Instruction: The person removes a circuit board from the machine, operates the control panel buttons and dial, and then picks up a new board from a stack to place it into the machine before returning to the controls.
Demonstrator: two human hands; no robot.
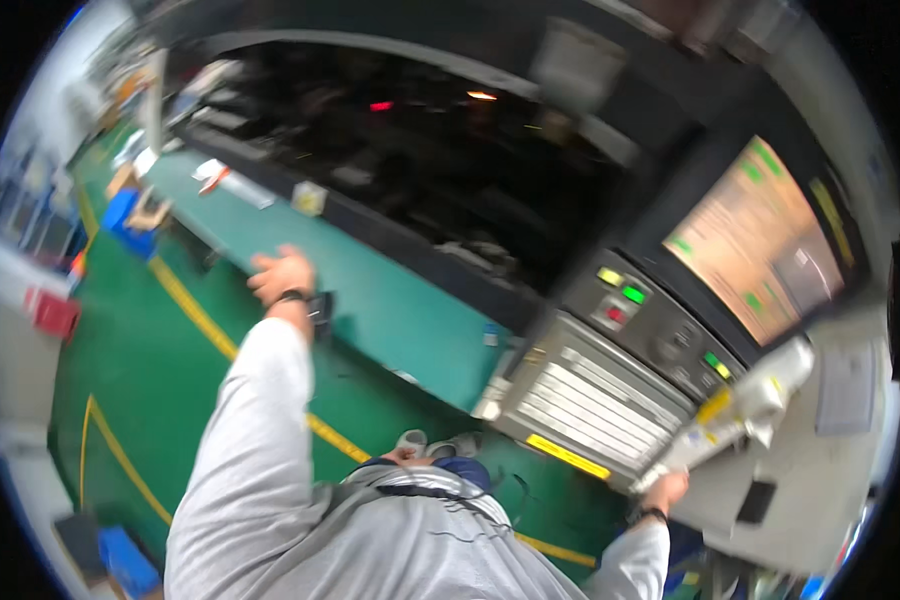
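Observation:
My left hand [285,275] is at the front edge of a long green ledge [395,300] on a dark machine. Its fingers are apart and nothing shows in them, though motion smears them a little. A small dark object [320,314] lies by that wrist. At lower right my right hand [667,488] looks closed, beside the lower corner of a white keyboard panel [595,410] and the near end of a white device [745,405] with yellow labels. What those fingers hold, if anything, is hidden.
Above the panel are lit green, yellow and red buttons [620,295] and a tilted screen [760,245]. The machine's dark opening [400,150] lies behind the ledge. A blue bin [128,222] stands at far left on a green floor [210,385] with yellow lines.

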